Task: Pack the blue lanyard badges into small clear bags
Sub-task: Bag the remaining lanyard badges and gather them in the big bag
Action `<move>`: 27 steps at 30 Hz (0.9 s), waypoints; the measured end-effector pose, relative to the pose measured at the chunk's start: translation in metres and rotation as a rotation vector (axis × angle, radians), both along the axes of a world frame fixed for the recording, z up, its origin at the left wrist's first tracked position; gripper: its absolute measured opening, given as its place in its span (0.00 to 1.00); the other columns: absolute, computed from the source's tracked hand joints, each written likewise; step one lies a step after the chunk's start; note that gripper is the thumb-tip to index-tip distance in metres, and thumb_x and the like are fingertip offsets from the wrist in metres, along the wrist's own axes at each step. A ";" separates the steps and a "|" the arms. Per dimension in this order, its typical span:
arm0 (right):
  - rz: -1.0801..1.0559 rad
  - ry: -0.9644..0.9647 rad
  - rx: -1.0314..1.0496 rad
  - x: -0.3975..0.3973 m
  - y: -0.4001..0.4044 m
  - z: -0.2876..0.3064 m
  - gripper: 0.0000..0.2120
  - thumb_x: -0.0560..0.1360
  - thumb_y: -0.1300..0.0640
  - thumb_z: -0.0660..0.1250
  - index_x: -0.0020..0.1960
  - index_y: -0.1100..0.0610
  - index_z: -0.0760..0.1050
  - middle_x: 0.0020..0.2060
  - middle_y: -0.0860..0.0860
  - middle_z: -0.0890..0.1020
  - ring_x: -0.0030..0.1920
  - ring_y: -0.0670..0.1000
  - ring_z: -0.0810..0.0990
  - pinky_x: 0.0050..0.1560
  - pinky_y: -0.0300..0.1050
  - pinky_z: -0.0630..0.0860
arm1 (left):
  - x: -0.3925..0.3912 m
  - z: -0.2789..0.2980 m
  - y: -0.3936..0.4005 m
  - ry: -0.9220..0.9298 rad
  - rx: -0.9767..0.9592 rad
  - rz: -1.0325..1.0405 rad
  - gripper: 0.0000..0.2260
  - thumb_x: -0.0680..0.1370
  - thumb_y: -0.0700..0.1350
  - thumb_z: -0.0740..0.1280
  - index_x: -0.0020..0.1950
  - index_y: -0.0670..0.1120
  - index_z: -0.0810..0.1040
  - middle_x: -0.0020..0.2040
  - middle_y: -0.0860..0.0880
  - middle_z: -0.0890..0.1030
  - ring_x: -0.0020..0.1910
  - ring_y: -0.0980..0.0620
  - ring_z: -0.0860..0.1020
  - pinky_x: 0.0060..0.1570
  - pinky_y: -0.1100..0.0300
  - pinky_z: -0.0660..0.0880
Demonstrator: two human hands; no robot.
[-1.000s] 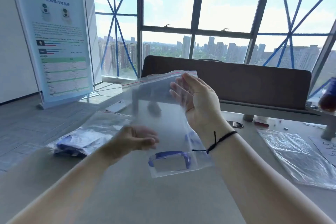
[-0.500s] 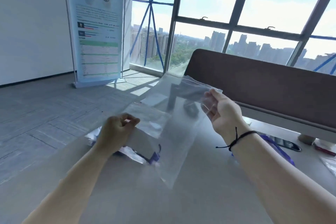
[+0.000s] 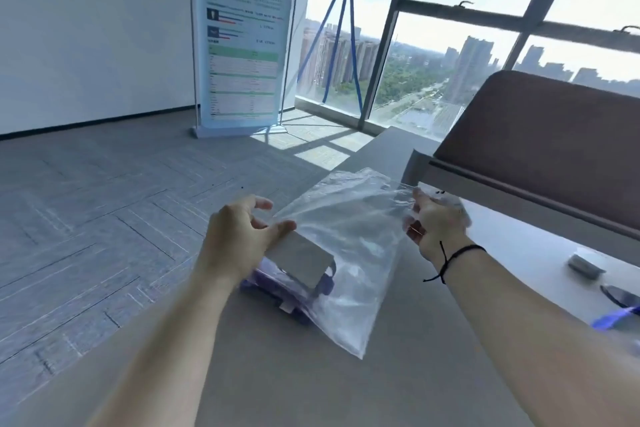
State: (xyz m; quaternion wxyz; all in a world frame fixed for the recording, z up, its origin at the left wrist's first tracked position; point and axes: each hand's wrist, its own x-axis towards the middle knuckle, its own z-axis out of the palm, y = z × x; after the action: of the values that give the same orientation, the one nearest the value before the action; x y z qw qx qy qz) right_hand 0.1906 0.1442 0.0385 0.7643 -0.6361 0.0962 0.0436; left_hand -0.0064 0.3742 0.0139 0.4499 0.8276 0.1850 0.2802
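Observation:
A clear plastic bag (image 3: 349, 246) hangs stretched between both hands above the grey table (image 3: 346, 381). My left hand (image 3: 242, 239) pinches its left edge between thumb and fingers. My right hand (image 3: 433, 225) grips the bag's top right corner. A badge holder with a blue frame (image 3: 304, 267) shows at the bag's lower left; I cannot tell whether it is inside the bag or behind it. Under it on the table lies a pile of blue lanyard badges (image 3: 273, 291) in plastic wrap, close to the table's left edge.
A brown desk divider (image 3: 540, 135) runs along the table's far right. A small grey object (image 3: 585, 265) and a blue lanyard piece (image 3: 614, 317) lie at the right. A standing banner (image 3: 242, 35) and windows are beyond the floor.
The view has swung left and down. Both hands have lowered the bag toward the pile of badges, and my left hand now pinches the bag's edge.

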 end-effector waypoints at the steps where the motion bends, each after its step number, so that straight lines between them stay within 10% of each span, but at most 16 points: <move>1: 0.017 -0.010 -0.068 0.005 0.003 -0.006 0.15 0.74 0.49 0.75 0.50 0.61 0.80 0.42 0.54 0.82 0.36 0.54 0.81 0.37 0.46 0.80 | 0.001 -0.002 0.000 0.023 0.025 -0.002 0.22 0.70 0.57 0.77 0.60 0.50 0.79 0.39 0.50 0.84 0.35 0.54 0.82 0.36 0.62 0.77; 4: -0.006 -0.180 -0.650 -0.003 0.009 -0.023 0.41 0.71 0.37 0.73 0.72 0.62 0.68 0.67 0.57 0.75 0.67 0.57 0.74 0.66 0.54 0.72 | 0.004 -0.008 -0.002 0.071 0.097 0.032 0.22 0.72 0.53 0.77 0.62 0.48 0.79 0.45 0.49 0.83 0.42 0.52 0.82 0.41 0.62 0.74; 7: 0.167 -0.680 -1.037 -0.053 0.022 -0.019 0.30 0.75 0.36 0.67 0.70 0.52 0.71 0.70 0.53 0.73 0.71 0.54 0.69 0.69 0.52 0.66 | 0.006 -0.011 -0.002 0.111 0.133 0.050 0.19 0.72 0.52 0.78 0.59 0.48 0.81 0.46 0.48 0.84 0.45 0.51 0.81 0.43 0.62 0.73; 13: 0.981 -0.632 -1.169 -0.129 0.051 -0.041 0.27 0.80 0.32 0.50 0.78 0.35 0.56 0.80 0.40 0.54 0.80 0.43 0.48 0.79 0.53 0.44 | 0.006 -0.017 -0.003 0.156 0.161 0.066 0.11 0.69 0.51 0.80 0.46 0.47 0.85 0.40 0.51 0.85 0.42 0.52 0.83 0.42 0.63 0.73; 21: 0.912 -0.682 -1.264 -0.131 0.040 -0.060 0.27 0.79 0.30 0.43 0.78 0.32 0.48 0.80 0.38 0.49 0.80 0.42 0.44 0.79 0.54 0.39 | 0.002 -0.023 -0.013 0.215 0.216 0.152 0.11 0.70 0.58 0.77 0.41 0.52 0.83 0.37 0.56 0.83 0.43 0.50 0.82 0.46 0.53 0.80; 27: 0.741 -0.659 -1.096 -0.140 0.012 -0.051 0.31 0.80 0.32 0.50 0.79 0.43 0.57 0.79 0.42 0.58 0.79 0.46 0.54 0.79 0.53 0.47 | -0.012 -0.002 -0.043 0.002 0.477 0.271 0.09 0.77 0.53 0.71 0.50 0.49 0.83 0.53 0.47 0.84 0.50 0.41 0.82 0.46 0.49 0.79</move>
State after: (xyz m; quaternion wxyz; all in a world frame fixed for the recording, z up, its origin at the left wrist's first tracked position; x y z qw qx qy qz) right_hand 0.0503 0.1559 -0.0126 0.2613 -0.8976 -0.3515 0.0512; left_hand -0.0180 0.3314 0.0119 0.2007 0.8781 0.2234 0.3725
